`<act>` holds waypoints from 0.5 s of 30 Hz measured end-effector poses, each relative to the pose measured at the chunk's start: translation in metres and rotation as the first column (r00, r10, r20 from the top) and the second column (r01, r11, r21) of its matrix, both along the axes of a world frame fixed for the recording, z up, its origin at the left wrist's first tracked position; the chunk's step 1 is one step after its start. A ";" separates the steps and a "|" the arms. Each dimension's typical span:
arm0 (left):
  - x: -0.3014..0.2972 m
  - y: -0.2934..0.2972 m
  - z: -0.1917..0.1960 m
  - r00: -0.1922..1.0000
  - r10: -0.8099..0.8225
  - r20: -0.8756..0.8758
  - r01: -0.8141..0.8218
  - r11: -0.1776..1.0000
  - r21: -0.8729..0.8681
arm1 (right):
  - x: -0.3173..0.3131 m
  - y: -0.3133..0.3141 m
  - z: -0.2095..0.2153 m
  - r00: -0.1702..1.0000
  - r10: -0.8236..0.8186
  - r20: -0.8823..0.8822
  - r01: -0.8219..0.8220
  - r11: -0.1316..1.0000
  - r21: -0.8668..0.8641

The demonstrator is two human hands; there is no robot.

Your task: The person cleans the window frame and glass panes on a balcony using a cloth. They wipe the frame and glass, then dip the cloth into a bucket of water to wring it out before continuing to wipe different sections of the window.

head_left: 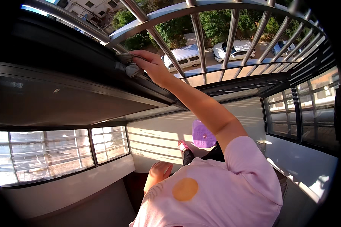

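Note:
My right hand (153,68) reaches up and away from me, its fingers pinched round a crumpled grey cloth (132,69). The cloth lies against the dark window frame (144,82), close to where the metal railing begins. Low in front of my body is my left hand (159,172), away from the frame. Its fingers bend loosely with the thumb a little apart, and I see nothing in it; part of that hand is turned from view.
Metal bars (199,38) curve across the far side, with parked vehicles (185,56) and trees beyond them. A purple stool (204,139) stands on the floor beside my foot in a pink shoe (183,145). Windows (49,151) line the left, and more panes (316,106) stand at right.

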State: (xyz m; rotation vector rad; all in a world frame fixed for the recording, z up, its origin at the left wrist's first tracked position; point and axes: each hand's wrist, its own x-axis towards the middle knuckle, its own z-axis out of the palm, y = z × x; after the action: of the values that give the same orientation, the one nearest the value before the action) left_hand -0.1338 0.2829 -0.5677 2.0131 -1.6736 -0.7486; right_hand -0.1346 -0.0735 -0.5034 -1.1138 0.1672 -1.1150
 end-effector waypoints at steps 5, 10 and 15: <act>0.001 0.003 0.011 0.999 0.031 0.040 -0.033 0.998 0.049 | -0.054 -0.009 0.056 0.987 -0.150 0.055 0.139 0.976 0.169; 0.005 0.002 0.007 0.998 0.062 0.030 -0.065 0.993 0.104 | -0.100 -0.010 0.026 0.803 -0.529 0.275 0.414 0.826 0.381; -0.002 -0.009 0.004 1.000 0.023 0.003 -0.024 0.992 0.128 | -0.088 0.017 -0.127 0.985 -0.159 -0.074 0.157 0.615 0.772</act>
State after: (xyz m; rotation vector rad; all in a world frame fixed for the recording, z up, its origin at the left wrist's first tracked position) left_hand -0.1358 0.2742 -0.5636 2.1158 -1.6374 -0.8665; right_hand -0.2225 -0.0564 -0.6307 -0.3024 0.6992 -1.0288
